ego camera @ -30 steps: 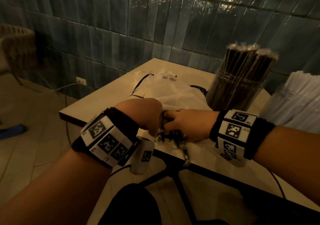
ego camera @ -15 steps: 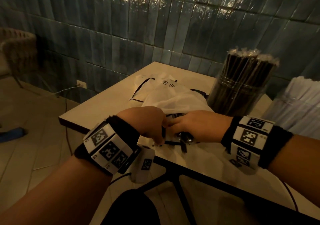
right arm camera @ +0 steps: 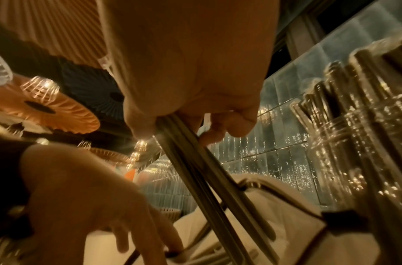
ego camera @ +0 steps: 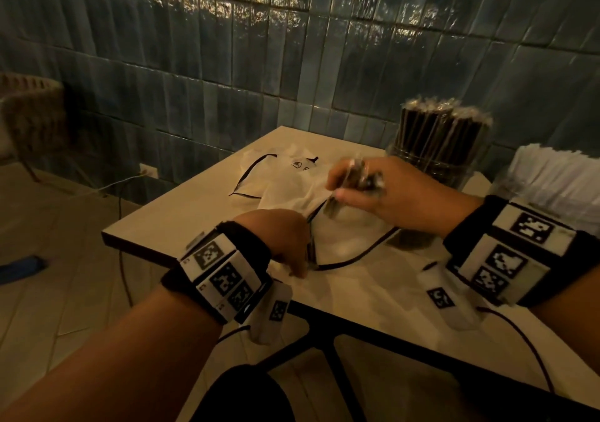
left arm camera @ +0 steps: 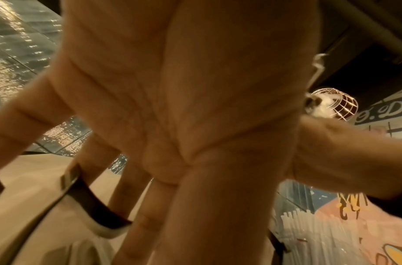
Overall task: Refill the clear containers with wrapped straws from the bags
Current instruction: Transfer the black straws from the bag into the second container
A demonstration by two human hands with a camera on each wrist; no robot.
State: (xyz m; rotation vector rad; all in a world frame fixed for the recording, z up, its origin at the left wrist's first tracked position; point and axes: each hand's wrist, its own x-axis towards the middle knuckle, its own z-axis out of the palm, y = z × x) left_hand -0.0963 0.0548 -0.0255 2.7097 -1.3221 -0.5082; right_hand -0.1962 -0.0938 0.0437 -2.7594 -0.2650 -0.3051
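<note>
A white bag (ego camera: 292, 191) with black trim lies on the table (ego camera: 181, 214). My left hand (ego camera: 302, 266) holds the bag's rim near the table's front edge, fingers curled over the black trim (left arm camera: 93, 206). My right hand (ego camera: 354, 184) grips a bundle of dark wrapped straws (right arm camera: 195, 170) above the bag's mouth, their lower ends still inside the bag (right arm camera: 263, 215). Just behind that hand stands a clear container (ego camera: 438, 162) packed with upright dark straws. A second container of white wrapped straws (ego camera: 552, 184) stands at the far right.
A dark blue tiled wall (ego camera: 292, 64) runs right behind the table. A wicker chair (ego camera: 32, 116) stands at the left on the tiled floor. A cable (ego camera: 526, 343) trails off my right wrist over the table's near edge.
My right hand has risen from the bag's mouth and moved back towards the dark-straw container, drawing a bundle of straws with it. My left hand stays at the bag's rim.
</note>
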